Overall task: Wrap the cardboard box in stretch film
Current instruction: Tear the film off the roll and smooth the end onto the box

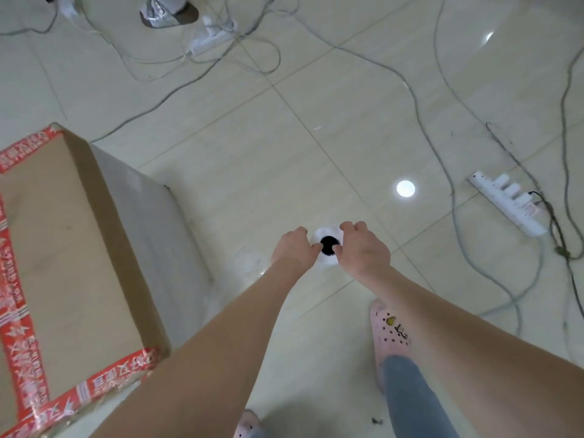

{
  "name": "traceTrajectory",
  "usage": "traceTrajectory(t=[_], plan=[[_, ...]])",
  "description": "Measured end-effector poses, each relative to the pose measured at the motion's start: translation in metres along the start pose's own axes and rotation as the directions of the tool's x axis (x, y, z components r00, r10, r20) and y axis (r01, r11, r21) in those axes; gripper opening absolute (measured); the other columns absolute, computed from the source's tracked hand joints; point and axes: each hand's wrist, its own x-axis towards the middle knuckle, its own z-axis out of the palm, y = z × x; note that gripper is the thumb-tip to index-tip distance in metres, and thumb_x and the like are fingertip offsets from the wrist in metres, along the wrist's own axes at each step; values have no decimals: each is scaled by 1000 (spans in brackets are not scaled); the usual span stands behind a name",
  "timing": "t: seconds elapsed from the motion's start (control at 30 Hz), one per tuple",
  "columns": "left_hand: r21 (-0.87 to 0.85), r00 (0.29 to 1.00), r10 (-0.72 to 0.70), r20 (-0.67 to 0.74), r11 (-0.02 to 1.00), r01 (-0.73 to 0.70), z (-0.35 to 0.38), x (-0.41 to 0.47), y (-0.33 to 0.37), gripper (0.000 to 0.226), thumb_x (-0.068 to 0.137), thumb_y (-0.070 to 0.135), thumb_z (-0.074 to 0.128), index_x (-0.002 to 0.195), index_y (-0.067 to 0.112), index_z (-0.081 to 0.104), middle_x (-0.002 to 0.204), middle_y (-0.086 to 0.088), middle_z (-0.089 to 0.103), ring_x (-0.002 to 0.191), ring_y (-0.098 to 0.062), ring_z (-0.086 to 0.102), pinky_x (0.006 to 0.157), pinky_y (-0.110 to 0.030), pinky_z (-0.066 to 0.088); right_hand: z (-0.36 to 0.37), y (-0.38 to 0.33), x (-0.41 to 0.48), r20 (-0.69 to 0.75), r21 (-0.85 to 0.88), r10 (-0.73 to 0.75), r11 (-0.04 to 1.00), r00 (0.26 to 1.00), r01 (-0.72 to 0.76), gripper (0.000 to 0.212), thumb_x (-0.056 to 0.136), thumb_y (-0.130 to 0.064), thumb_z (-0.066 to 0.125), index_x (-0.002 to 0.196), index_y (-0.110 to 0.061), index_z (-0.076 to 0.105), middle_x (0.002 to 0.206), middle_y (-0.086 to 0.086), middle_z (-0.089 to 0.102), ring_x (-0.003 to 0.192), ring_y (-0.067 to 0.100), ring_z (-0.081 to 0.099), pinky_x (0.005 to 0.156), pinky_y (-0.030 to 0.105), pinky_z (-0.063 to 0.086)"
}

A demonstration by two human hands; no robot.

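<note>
The cardboard box (63, 248) ran off frame; the film roll (327, 232) showed only its end. My left hand (292, 251) and right hand (363, 251) gripped its sides, fingers curled.

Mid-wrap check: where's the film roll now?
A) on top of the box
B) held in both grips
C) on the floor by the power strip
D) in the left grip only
B: the left grip and right grip both hold the film roll, right of the box.
</note>
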Motion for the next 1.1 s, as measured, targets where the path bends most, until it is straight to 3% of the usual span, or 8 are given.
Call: traceTrajectory(t=[0.13, 0.27, 0.37, 0.5, 0.63, 0.77, 1.1], plan=[[-36, 996, -84, 38, 996, 85, 13, 17, 21, 38, 94, 29, 50, 127, 10, 50, 120, -10, 59, 94, -25, 54, 75, -30, 43, -2, 11, 27, 152, 46, 7, 999, 988, -14, 36, 97, -31, 46, 129, -15, 41, 122, 7, 51, 106, 27, 57, 73, 32, 40], [12, 983, -167, 81, 986, 167, 20, 35, 30, 14, 88, 19, 47, 99, 15, 56, 101, -7, 65, 84, -27, 60, 65, -27, 41, 0, 11, 45, 225, 78, -36, 997, 974, 19, 27, 93, -25, 46, 116, -12, 46, 109, 10, 60, 100, 30, 58, 68, 31, 38], [16, 973, -212, 89, 977, 211, 18, 44, 34, 13, 83, 11, 45, 87, 15, 57, 99, -9, 68, 86, -28, 65, 61, -27, 41, -6, 5, 56, 222, 83, -78, 995, 972, 61, 24, 90, -15, 45, 112, -11, 52, 106, 11, 63, 96, 30, 59, 65, 28, 35], [-85, 968, -246, 50, 965, 249, -9, 60, 41, 22, 83, 10, 45, 94, 9, 64, 94, -8, 69, 82, -29, 68, 67, -30, 53, -29, -12, 76, 173, 70, -140, 989, 975, 130, 25, 88, -13, 45, 109, -13, 57, 104, 9, 65, 90, 28, 58, 64, 28, 35], [-167, 966, -260, 2, 952, 256, -57, 87, 47, 21, 82, 9, 45, 91, 8, 64, 90, -9, 69, 77, -29, 67, 66, -31, 53, -58, -42, 115, 117, 70, -180, 982, 977, 173, 26, 87, -14, 46, 109, -14, 59, 105, 10, 65, 96, 30, 60, 65, 28, 37], [-212, 963, -267, -46, 944, 252, -104, 127, 50, 18, 80, 9, 47, 85, 9, 64, 87, -11, 69, 76, -29, 68, 65, -31, 54, -86, -79, 161, 86, 77, -199, 978, 976, 193, 23, 86, -11, 46, 105, -12, 60, 101, 10, 65, 83, 28, 53, 62, 27, 34], [-317, 959, -271, -85, 920, 231, -169, 217, 47, 18, 84, 15, 53, 96, 13, 66, 91, -8, 70, 82, -27, 69, 70, -32, 56, -113, -131, 258, 27, 3, -180, 984, 983, 180, 28, 92, -19, 44, 118, -15, 55, 107, 13, 63, 98, 33, 58, 67, 30, 34]])
